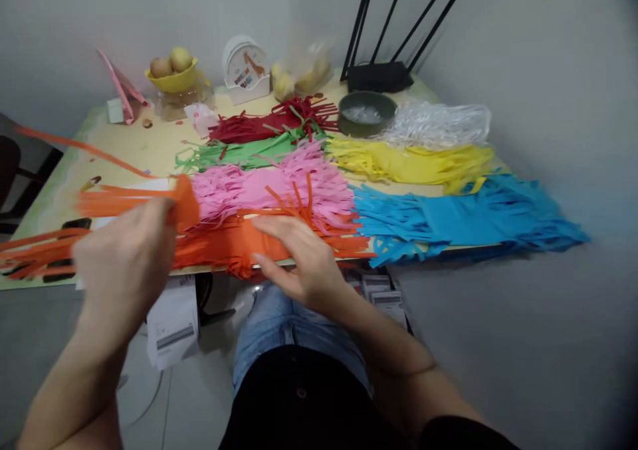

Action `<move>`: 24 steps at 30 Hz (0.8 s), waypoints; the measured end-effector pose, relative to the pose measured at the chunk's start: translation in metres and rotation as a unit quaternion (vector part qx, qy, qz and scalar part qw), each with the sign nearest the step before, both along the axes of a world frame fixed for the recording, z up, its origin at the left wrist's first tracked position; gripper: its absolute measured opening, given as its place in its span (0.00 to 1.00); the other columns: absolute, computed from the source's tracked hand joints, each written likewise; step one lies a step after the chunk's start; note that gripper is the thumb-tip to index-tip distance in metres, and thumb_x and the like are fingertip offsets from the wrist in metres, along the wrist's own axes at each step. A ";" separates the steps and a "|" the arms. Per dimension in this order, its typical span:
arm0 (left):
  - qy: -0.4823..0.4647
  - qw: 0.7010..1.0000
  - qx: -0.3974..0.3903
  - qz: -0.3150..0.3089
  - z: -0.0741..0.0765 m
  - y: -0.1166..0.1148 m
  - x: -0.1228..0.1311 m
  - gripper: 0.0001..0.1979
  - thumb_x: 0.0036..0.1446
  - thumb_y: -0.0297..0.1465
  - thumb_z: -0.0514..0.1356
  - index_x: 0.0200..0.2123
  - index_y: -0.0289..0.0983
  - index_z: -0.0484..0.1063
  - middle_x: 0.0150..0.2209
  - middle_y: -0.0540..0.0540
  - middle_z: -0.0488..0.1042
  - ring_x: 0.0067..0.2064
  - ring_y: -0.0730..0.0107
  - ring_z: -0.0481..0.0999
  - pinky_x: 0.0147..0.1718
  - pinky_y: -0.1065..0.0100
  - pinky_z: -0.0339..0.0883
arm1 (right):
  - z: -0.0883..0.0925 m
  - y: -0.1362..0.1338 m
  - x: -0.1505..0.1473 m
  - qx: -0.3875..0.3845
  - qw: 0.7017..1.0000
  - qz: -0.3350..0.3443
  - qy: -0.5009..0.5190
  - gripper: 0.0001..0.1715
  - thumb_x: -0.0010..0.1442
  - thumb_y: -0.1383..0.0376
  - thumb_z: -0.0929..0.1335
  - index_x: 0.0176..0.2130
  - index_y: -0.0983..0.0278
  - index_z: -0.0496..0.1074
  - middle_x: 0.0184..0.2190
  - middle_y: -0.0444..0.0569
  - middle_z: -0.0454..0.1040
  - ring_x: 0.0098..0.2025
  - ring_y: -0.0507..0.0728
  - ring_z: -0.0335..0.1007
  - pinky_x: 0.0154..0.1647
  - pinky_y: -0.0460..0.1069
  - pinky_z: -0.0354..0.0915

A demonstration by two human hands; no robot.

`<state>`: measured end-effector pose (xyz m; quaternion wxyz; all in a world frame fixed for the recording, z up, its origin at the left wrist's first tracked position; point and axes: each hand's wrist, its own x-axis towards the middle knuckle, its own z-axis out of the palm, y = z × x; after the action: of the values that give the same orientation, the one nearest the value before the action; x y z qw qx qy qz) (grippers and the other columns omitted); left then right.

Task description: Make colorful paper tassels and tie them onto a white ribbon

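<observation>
My left hand [130,254], blurred by motion, is closed around an orange fringed paper [185,201] above the table's left front. Loose orange strips trail from it to the left. On a pile of orange fringed sheets [209,242] at the front edge lies my right hand [304,264], fingers stretched out and thumb apart. Behind this pile is a pink fringed bundle [269,187]. Farther back lie a green one [254,151] and a dark red one [259,127]. To the right are a blue bundle [448,217] and a yellow one [423,162].
A dark round bowl [367,113] stands beside clear plastic strands [438,123]. At the back are a black router [379,76], a giraffe-printed holder [246,71], a yellow bowl of fruit [172,79] and a pink stand [122,91]. White labelled papers [172,320] hang below the table edge.
</observation>
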<state>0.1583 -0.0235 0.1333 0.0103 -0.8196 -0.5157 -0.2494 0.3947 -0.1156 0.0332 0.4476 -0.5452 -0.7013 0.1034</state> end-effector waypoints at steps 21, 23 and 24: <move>-0.272 0.894 -0.257 -0.247 -0.024 0.051 0.075 0.15 0.51 0.40 0.69 0.28 0.34 0.76 0.24 0.49 0.73 0.25 0.72 0.70 0.25 0.72 0.66 | 0.081 0.059 0.087 -0.070 0.992 0.100 -0.007 0.12 0.60 0.61 0.68 0.33 0.68 0.72 0.26 0.44 0.73 0.29 0.51 0.66 0.32 0.44 0.57; -0.302 0.889 -0.262 -0.224 -0.025 0.053 0.072 0.14 0.50 0.39 0.69 0.32 0.33 0.79 0.23 0.50 0.73 0.24 0.73 0.69 0.22 0.73 0.64 | 0.075 0.062 0.090 -0.047 0.995 0.088 0.029 0.12 0.60 0.60 0.69 0.33 0.69 0.73 0.26 0.44 0.73 0.29 0.51 0.65 0.31 0.45 0.57; -0.317 0.886 -0.262 -0.216 -0.027 0.053 0.071 0.13 0.51 0.38 0.69 0.34 0.33 0.81 0.24 0.50 0.74 0.23 0.73 0.70 0.22 0.73 0.64 | 0.072 0.063 0.091 -0.031 0.995 0.081 0.049 0.11 0.59 0.61 0.69 0.34 0.69 0.74 0.28 0.45 0.74 0.30 0.51 0.66 0.32 0.45 0.58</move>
<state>0.2291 0.0299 0.1066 -0.4225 -0.7610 -0.3486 -0.3477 0.4860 -0.0526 0.1054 0.4547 -0.4948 -0.7165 0.1875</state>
